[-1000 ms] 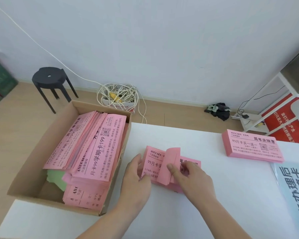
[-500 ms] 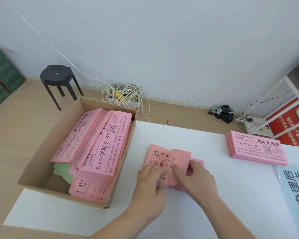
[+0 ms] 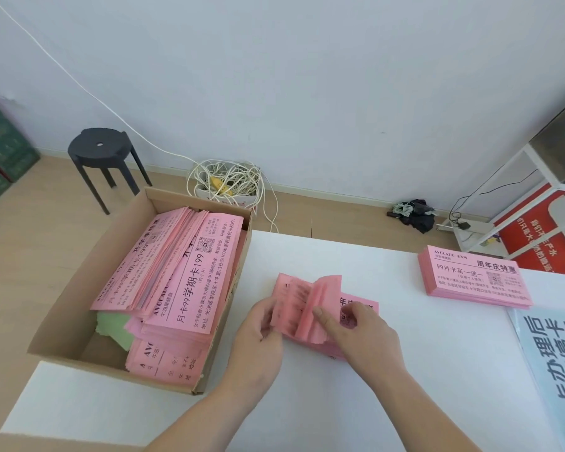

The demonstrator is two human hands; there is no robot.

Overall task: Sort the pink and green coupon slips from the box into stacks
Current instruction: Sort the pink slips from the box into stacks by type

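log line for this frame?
left hand: grips pink bundle | right hand: pinches lifted slips | box: pink, green slips | pink stack: table right

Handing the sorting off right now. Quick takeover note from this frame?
Left hand grips the left end of the pink bundle on the table; right hand pinches its fanned-up slips.
One squared pink stack lies at the table's far right: done.
Left: the box holds many pink slips, with green slips beneath them; no green stack on the table yet.
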